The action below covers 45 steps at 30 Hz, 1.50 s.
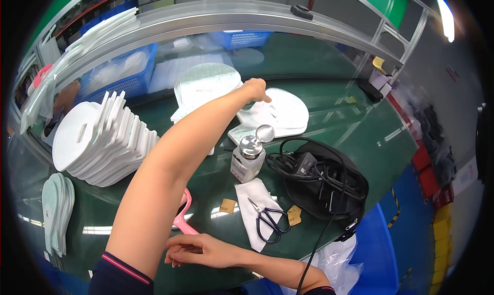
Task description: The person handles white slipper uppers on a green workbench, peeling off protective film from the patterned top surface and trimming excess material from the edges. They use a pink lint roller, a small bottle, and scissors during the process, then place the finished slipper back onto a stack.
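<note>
Nearest the camera, the left forearm [170,166] crosses my view toward the far side of the green tabletop [360,135]. Its left hand [256,91] bends over the left side of a slotted white panel [289,112], which lies past the middle, toward the far edge; the fingertips are hidden, so I can't tell whether they pinch it. At the near edge I see the right hand [206,251] loosely curled, fingers parted, holding nothing visible, just beside a pink handle [184,224]. I judge the work partway along: 1 tall stack of white panels [103,146] stands toward the left edge, while the slotted panel and 1 farther group of panels [206,83] lie apart, perhaps what is left. Which are finished, I can't tell. Scissors [269,224] rest on a white cloth [249,196] toward the near edge.
</note>
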Each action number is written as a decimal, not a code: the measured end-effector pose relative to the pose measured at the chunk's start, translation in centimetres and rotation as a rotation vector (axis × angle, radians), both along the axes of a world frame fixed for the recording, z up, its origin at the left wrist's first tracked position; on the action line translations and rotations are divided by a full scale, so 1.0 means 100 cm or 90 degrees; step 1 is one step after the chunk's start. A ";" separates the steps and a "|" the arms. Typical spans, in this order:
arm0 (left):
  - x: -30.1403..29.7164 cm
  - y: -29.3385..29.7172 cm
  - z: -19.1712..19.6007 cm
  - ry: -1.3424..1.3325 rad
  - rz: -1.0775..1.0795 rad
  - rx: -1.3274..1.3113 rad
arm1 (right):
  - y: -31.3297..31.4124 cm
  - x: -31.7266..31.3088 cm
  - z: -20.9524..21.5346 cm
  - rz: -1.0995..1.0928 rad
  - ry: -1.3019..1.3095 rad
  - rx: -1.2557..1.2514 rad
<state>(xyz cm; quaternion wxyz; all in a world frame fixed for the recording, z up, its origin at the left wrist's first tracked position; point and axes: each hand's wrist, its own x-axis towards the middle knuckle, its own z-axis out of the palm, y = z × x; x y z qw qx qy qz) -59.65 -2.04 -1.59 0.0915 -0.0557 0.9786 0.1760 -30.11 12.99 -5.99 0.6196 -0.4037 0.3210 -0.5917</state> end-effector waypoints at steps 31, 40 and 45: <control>0.069 0.010 -0.036 -0.018 -0.250 -0.107 | -0.002 0.006 0.003 0.059 0.156 -0.002; 0.064 0.010 -0.021 -0.039 -0.344 -0.191 | -0.002 0.006 0.002 0.067 0.146 -0.001; 0.060 0.015 -0.009 0.090 -0.226 -0.078 | -0.001 0.004 0.002 0.067 0.152 0.003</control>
